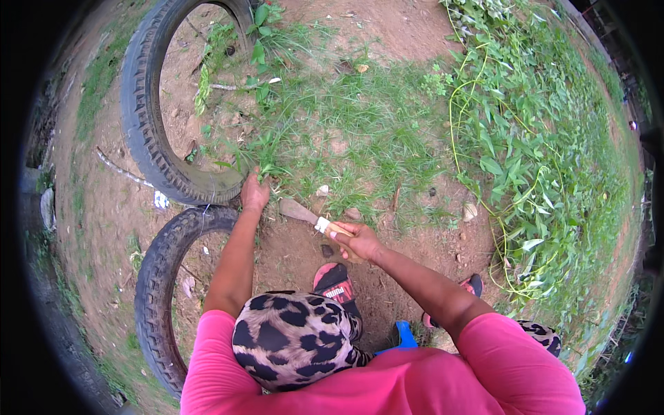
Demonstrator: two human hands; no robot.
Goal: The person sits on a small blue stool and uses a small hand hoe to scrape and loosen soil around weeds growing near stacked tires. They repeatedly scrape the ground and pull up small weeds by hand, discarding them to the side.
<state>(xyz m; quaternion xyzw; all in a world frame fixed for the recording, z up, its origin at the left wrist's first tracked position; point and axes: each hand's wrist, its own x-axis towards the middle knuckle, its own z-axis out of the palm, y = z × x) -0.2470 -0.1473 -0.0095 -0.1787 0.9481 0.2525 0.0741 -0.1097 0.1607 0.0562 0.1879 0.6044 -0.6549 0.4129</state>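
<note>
My left hand [255, 193] is closed around the base of a tuft of grass [268, 155], right beside the lower rim of a worn tyre. In my right hand [361, 241] is a short flat-bladed hand tool with a wooden handle [344, 234] and a white wrap at the neck. Its dull, brownish blade [296, 210] points left towards my left hand, just above the soil, and whether it touches the ground is hard to tell. Low grass [363, 135] grows in the reddish soil ahead of both hands.
Left of me are a large tyre [142, 124] and a second tyre [148, 295], tied together where they meet. Leafy vines [511, 150] spread across the right. Small stones [469, 211] dot the soil. A sandal [334, 285] and a blue plastic object [404, 334] are close below.
</note>
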